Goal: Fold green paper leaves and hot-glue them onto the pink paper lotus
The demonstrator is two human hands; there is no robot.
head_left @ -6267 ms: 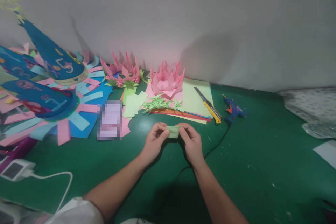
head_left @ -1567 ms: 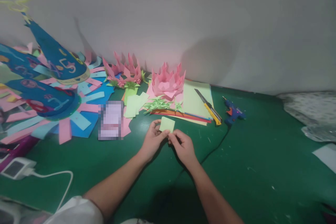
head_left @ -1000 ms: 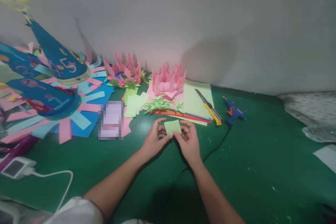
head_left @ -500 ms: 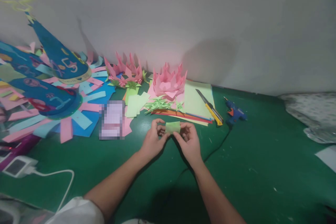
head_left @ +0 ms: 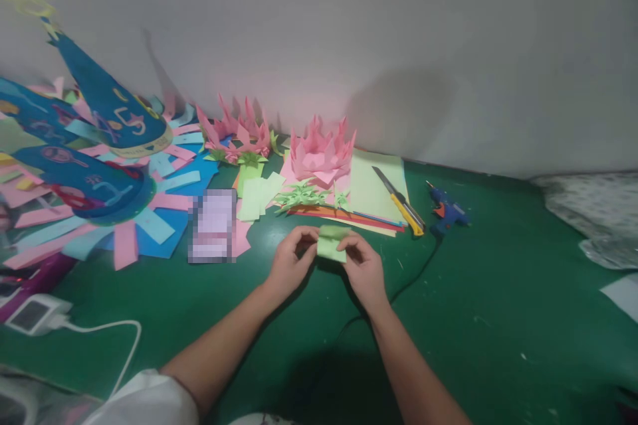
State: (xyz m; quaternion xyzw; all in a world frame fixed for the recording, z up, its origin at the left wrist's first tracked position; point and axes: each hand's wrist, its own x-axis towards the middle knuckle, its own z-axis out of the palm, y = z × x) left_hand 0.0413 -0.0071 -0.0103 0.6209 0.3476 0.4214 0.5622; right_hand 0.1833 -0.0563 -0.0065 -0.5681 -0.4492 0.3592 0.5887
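Note:
Between my hands is a small piece of light green paper (head_left: 331, 247) with a crease across its upper part. My left hand (head_left: 293, 257) pinches its left edge between thumb and fingers. On the other side, my right hand (head_left: 363, 269) grips the right edge, its fingertips lying over the paper. Just beyond the hands stands a pink paper crown (head_left: 321, 156) with pointed petals. Green paper leaves (head_left: 304, 195) lie in front of it, on top of a stack of coloured sheets (head_left: 371, 186).
A yellow utility knife (head_left: 406, 209) rests on the sheets, with a blue glue gun (head_left: 448, 209) and its cord to the right. Left are a phone-shaped blurred object (head_left: 213, 226), green paper strips (head_left: 253, 199), another pink crown (head_left: 236, 133) and blue cone hats (head_left: 107, 93). A white cable (head_left: 107, 327) crosses the table.
The green paper has opened out from a narrow folded strip to a taller piece showing a crease. My right hand's fingers have shifted over its front; both hands stay in nearly the same place.

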